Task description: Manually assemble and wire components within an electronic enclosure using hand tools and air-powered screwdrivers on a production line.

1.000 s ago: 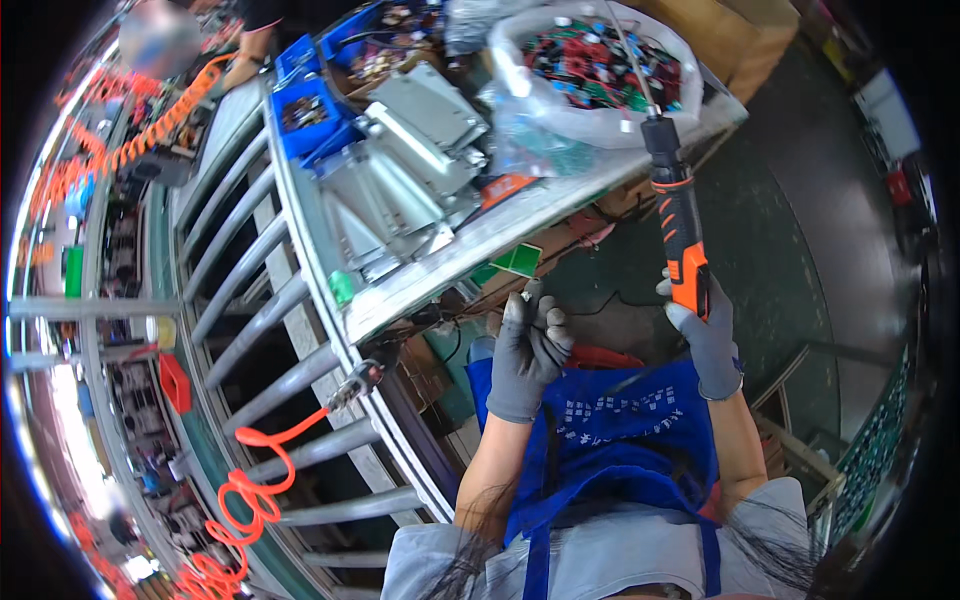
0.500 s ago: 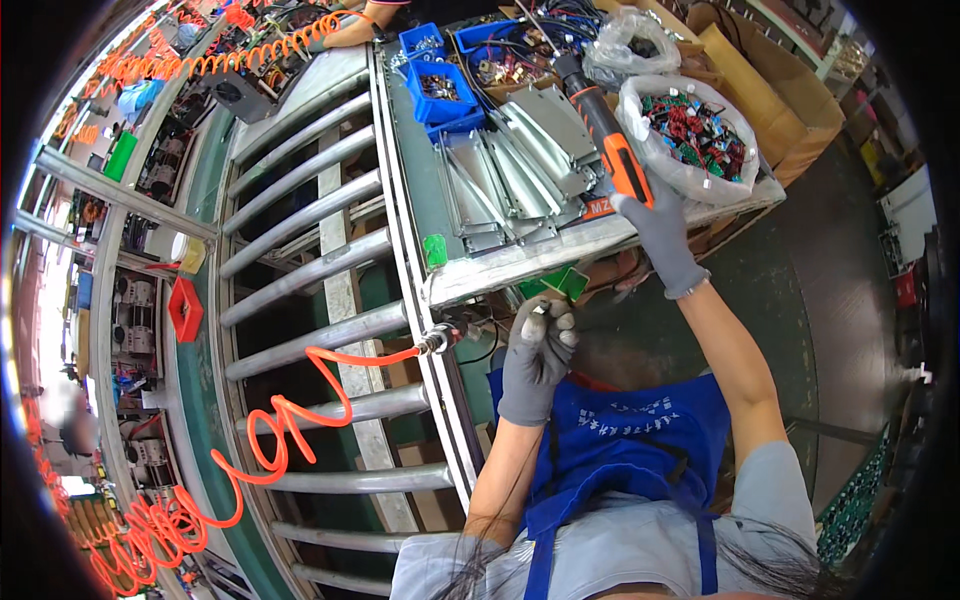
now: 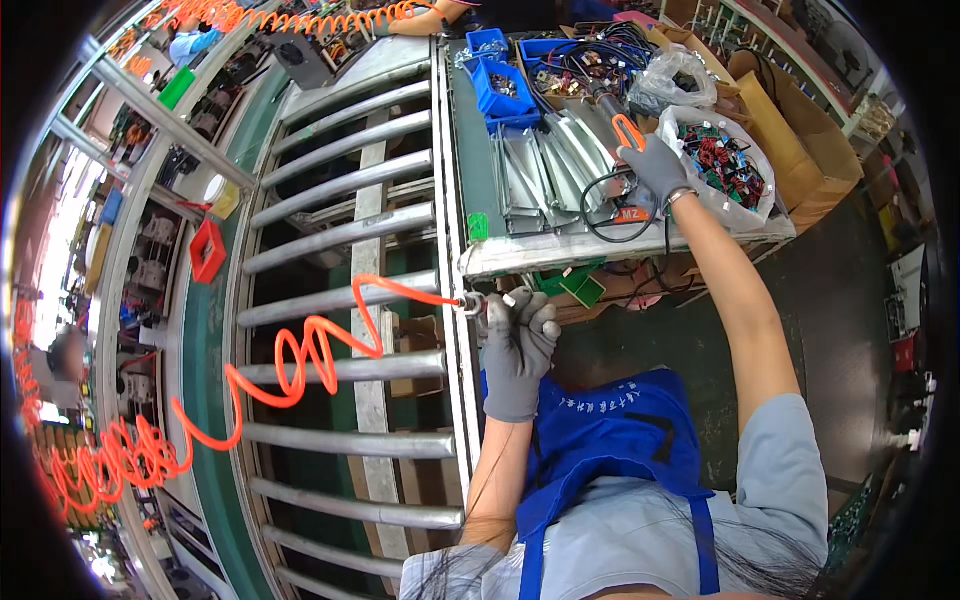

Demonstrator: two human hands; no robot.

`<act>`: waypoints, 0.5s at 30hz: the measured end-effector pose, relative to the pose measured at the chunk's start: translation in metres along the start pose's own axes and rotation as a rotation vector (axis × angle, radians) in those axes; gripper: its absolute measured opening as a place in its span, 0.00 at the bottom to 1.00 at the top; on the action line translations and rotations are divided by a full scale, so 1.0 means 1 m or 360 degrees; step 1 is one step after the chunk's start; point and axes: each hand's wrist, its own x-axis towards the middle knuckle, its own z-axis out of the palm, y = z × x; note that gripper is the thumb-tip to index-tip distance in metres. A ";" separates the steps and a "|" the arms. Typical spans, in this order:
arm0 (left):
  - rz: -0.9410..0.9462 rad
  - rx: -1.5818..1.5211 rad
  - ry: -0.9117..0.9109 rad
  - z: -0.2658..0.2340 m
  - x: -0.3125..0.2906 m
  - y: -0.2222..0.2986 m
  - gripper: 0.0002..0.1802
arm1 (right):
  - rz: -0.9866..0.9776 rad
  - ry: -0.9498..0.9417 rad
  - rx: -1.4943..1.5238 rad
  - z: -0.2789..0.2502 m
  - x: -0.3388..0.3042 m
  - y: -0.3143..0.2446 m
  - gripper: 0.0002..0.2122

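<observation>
My gloved right hand (image 3: 657, 170) reaches over the bench and is closed on the orange-and-black handle of an electric screwdriver (image 3: 627, 131). The screwdriver points away from me, low over the right end of a stack of grey metal plates (image 3: 560, 165), and its black cord (image 3: 588, 212) loops over the bench's near side. In front of the bench edge, my gloved left hand (image 3: 520, 355) is held with curled fingers. A small white piece (image 3: 509, 299) shows at its fingertips, too small to name. Just beside these fingers is the metal coupling (image 3: 470, 304) of an orange coiled hose.
A roller conveyor (image 3: 345, 265) runs along the left, with the orange coiled hose (image 3: 290, 370) across it. Blue bins (image 3: 503, 92) of small parts and a plastic bag (image 3: 715, 160) of wired components stand on the bench (image 3: 640, 248). Another person's arm (image 3: 418, 22) is at the far end.
My right hand has carried the screwdriver farther over the bench and lower, beside the metal plates. The left hand is now nearer the hose coupling. The whole view has shifted.
</observation>
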 end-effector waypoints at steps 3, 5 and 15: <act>0.0089 0.0218 0.0156 0.007 -0.015 -0.003 0.15 | 0.0017 -0.0188 -0.0441 -0.012 -0.016 -0.027 0.26; 0.0133 0.0270 0.0098 0.007 -0.022 -0.006 0.15 | -0.0391 0.0135 -0.0523 -0.012 -0.045 -0.039 0.25; 0.0163 0.0944 0.0149 0.012 -0.063 -0.034 0.22 | -0.1107 -0.0850 0.0750 -0.048 -0.252 -0.081 0.16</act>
